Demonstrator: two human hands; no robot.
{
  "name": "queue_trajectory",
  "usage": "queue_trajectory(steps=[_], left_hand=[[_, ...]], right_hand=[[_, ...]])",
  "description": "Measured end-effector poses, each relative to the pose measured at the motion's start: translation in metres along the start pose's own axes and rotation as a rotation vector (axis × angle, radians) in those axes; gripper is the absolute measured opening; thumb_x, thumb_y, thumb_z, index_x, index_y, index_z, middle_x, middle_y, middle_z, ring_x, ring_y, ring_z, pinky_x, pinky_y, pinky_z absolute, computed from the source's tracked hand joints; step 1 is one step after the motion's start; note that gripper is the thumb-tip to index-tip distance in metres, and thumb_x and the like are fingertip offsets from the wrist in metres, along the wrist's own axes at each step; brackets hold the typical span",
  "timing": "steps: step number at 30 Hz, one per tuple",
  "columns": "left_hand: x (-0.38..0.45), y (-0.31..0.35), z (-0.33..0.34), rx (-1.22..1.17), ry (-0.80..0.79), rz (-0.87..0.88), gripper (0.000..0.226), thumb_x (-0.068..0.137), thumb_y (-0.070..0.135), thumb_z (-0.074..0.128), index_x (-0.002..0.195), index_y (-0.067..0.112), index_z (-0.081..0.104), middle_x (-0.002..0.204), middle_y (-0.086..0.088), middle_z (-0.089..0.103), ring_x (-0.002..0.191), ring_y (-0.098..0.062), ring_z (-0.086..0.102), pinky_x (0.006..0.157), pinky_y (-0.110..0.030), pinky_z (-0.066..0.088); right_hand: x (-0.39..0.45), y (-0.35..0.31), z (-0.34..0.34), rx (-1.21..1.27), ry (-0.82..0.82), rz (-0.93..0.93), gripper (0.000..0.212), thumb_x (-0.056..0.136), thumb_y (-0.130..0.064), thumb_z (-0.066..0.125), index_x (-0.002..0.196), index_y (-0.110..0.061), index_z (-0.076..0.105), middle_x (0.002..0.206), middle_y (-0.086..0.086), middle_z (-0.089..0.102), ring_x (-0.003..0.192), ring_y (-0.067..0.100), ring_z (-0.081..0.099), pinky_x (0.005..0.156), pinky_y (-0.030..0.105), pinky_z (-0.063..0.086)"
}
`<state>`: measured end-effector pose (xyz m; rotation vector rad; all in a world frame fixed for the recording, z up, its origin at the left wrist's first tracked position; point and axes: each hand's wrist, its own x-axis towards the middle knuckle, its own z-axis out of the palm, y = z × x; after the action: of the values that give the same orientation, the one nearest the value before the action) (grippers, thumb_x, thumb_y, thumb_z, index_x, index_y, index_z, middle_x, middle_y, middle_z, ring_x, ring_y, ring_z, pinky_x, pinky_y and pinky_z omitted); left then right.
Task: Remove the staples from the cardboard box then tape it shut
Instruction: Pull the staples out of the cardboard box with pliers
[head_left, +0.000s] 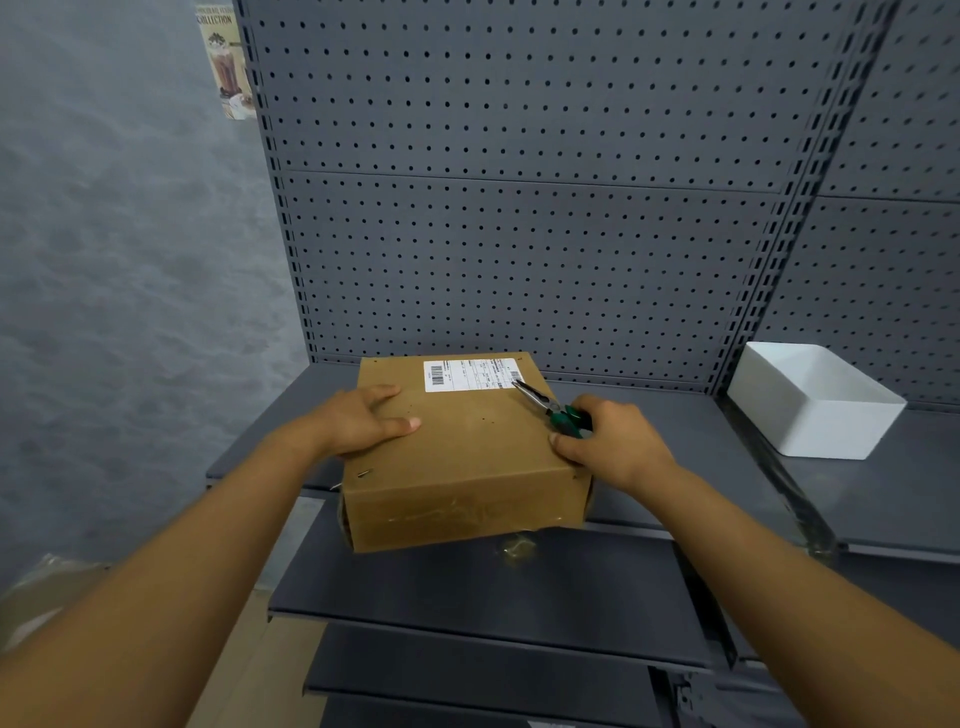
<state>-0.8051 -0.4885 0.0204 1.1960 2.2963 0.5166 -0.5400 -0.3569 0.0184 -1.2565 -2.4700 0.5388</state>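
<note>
**Two hands on the box, pliers ready at its right edge**

The right hand (613, 441) has its fingers curled round the green handles of a pair of needle-nose pliers (550, 408), its thumb pressing on the top of the cardboard box (467, 457) near the right edge. The steel nose points toward 11 o'clock and ends at the corner of the white shipping label (475, 374); whether the nose is parted or pressed together is too small to tell. The left hand (363, 421) lies flat at the box's 9 o'clock side, fingers spread and straight, pressing down on the lid.

The box sits on a grey metal shelf (675, 431), its near end jutting past the shelf's front edge. A staple (364, 473) shows at the near-left corner of the top, at about 7 o'clock from the box's middle; small dark marks dot the lid.

The board looks stiff but will likely dent under hard pressure, and the smooth shelf may let it slide, so a flat palm on top seems the sound hold. Its weight cannot be judged. The staple is thin and best taken under its crown.

A white tray (815, 400) stands well apart at 3 o'clock, before the perforated back panel (519, 208).
</note>
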Motion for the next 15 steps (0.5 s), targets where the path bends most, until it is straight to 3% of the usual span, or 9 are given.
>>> queue_trajectory(steps=[4, 7, 9, 11, 13, 15], left_hand=[[0.002, 0.001, 0.007, 0.036, 0.075, -0.036, 0.08, 0.083, 0.065, 0.052, 0.151, 0.032, 0.023, 0.157, -0.007, 0.024, 0.142, -0.03, 0.026, 0.113, -0.042, 0.025], [0.006, 0.001, 0.018, 0.066, 0.2, -0.089, 0.084, 0.081, 0.072, 0.049, 0.149, 0.029, 0.027, 0.152, -0.012, 0.031, 0.135, -0.033, 0.035, 0.108, -0.043, 0.034], [0.005, 0.008, 0.023, 0.02, 0.271, -0.102, 0.078, 0.083, 0.068, 0.05, 0.147, 0.027, 0.032, 0.142, -0.016, 0.043, 0.118, -0.034, 0.052, 0.088, -0.041, 0.054], [0.001, 0.017, 0.024, 0.04, 0.297, -0.108, 0.07, 0.087, 0.062, 0.049, 0.145, 0.025, 0.037, 0.131, -0.016, 0.051, 0.091, -0.03, 0.065, 0.061, -0.03, 0.057], [0.0, 0.025, 0.022, 0.213, 0.289, -0.107, 0.063, 0.091, 0.06, 0.043, 0.142, 0.023, 0.042, 0.13, -0.013, 0.053, 0.085, -0.025, 0.067, 0.067, -0.029, 0.056], [-0.002, 0.032, 0.018, 0.47, 0.285, -0.101, 0.059, 0.091, 0.063, 0.038, 0.137, 0.026, 0.047, 0.133, -0.008, 0.052, 0.11, -0.026, 0.057, 0.088, -0.036, 0.047]], right_hand=[[0.006, -0.004, -0.001, -0.099, 0.095, -0.014, 0.034, 0.083, -0.042, 0.061, 0.107, -0.019, 0.056, 0.1, 0.003, 0.062, 0.085, 0.022, 0.058, 0.061, 0.032, 0.048], [0.007, -0.008, -0.005, -0.109, 0.243, -0.057, 0.036, 0.084, -0.045, 0.058, 0.108, -0.018, 0.056, 0.105, 0.001, 0.057, 0.091, 0.023, 0.056, 0.065, 0.032, 0.046], [0.007, -0.009, -0.007, -0.051, 0.242, -0.044, 0.033, 0.084, -0.044, 0.057, 0.103, -0.016, 0.055, 0.099, 0.002, 0.057, 0.084, 0.024, 0.057, 0.063, 0.032, 0.046], [0.006, -0.007, -0.008, 0.05, 0.149, -0.006, 0.03, 0.085, -0.042, 0.057, 0.096, -0.015, 0.053, 0.085, 0.004, 0.059, 0.071, 0.024, 0.058, 0.057, 0.033, 0.049], [0.005, -0.005, -0.005, 0.108, 0.038, 0.024, 0.031, 0.086, -0.042, 0.057, 0.095, -0.013, 0.052, 0.077, 0.005, 0.057, 0.064, 0.023, 0.057, 0.05, 0.032, 0.047], [0.004, -0.002, 0.002, 0.127, -0.05, 0.019, 0.034, 0.088, -0.042, 0.058, 0.098, -0.01, 0.052, 0.076, 0.003, 0.055, 0.065, 0.019, 0.055, 0.048, 0.028, 0.041]])
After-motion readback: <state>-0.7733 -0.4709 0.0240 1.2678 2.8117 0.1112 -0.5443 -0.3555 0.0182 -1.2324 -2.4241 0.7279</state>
